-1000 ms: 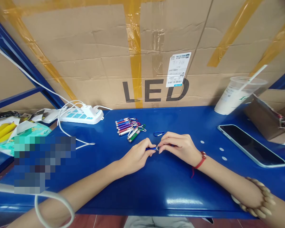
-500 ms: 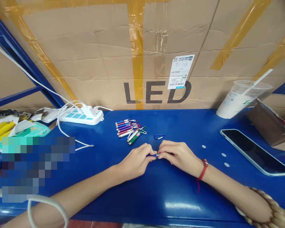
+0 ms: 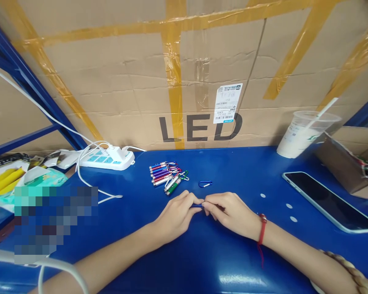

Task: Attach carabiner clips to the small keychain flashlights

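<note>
Above the blue table, my two hands meet fingertip to fingertip. My left hand [image 3: 179, 212] pinches a slim blue keychain flashlight [image 3: 197, 206], mostly covered by the fingers. At its right end, my right hand [image 3: 230, 210] is closed with thumb and fingertips pressed together; the end itself is hidden. Just beyond the hands lies a loose blue carabiner clip [image 3: 205, 184]. Behind my left hand rests a cluster of small metal keychain flashlights [image 3: 162, 173] in blue, purple, red, silver and green, with carabiner clips attached.
A white power strip [image 3: 107, 158] with cables sits back left, near yellow and green packets [image 3: 33, 183]. To the right are a phone [image 3: 328, 202], a plastic cup with a straw [image 3: 297, 134] and an open carton [image 3: 340, 163]. A large cardboard box [image 3: 125, 90] stands behind the table.
The camera view has tilted up slightly, so table items appear lower. The silvery end of the blue flashlight, visible before between my hands, is now covered by my right fingertips.
</note>
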